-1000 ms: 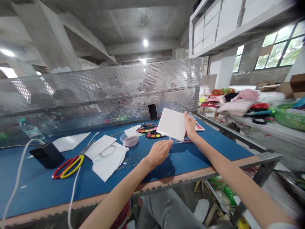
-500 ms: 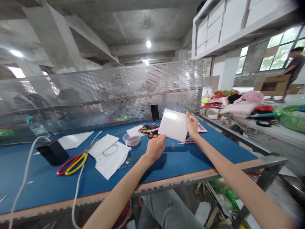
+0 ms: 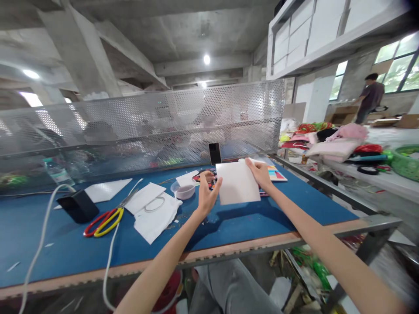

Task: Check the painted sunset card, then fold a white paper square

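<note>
- white sheet (image 3: 237, 185): lowered since a moment ago, now hanging close above the blue table (image 3: 310, 205)
- right hand (image 3: 260, 172): closed, pinching the sheet's top right corner
- left hand (image 3: 206, 196): now open, fingers upright, off the sheet, just beside its left edge, in front of a watercolour palette (image 3: 203, 176)

The room is being lit by a ceiling lamp (image 3: 206, 59) and bright windows (image 3: 397, 72), a soft shadow (image 3: 225, 222) is being cast beneath the white card (image 3: 237, 183), and the picture's edges are being warped and blurred.
</note>
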Demonstrator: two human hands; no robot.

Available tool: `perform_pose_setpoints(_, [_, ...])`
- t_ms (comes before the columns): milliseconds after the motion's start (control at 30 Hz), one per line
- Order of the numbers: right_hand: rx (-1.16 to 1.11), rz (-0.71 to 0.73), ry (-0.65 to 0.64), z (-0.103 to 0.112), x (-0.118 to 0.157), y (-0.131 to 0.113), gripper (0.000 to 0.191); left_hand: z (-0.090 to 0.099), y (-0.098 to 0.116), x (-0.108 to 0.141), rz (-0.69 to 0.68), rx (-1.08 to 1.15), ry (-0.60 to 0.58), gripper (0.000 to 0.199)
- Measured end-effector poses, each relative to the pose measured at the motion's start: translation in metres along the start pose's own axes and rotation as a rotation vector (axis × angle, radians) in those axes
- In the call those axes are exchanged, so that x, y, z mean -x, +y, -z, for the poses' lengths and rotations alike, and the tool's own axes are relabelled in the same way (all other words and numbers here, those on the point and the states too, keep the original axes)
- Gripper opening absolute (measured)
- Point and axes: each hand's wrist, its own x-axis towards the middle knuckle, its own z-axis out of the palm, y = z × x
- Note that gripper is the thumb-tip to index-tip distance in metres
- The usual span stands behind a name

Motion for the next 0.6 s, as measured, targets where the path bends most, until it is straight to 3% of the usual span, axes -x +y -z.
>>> perform_pose_setpoints(133, [0.117,0.034,-0.177,-0.002,0.005,0.001,0.065,0.0,-0.002,-0.003,0.451,0.427,-0.297,0.052])
perform_pose_setpoints(233, [0.292,0.181,-0.126,-0.002,0.01,-0.001,0.052,-0.002,-0.005,-0.003,0.587,0.479,-0.329,0.056])
perform_pose_setpoints(333, [0.44,0.469,0.011,-0.004,0.018,-0.007,0.036,-0.005,-0.007,0.0,0.481,0.428,-0.241,0.051])
perform_pose_setpoints(433, [0.439,0.679,-0.056,-0.012,0.028,-0.014,0.028,-0.009,-0.005,0.003,0.284,0.324,-0.181,0.044])
perform_pose_setpoints(600, [0.296,0.631,-0.131,-0.023,0.037,-0.018,0.022,-0.011,0.003,0.01,0.189,0.23,-0.176,0.035])
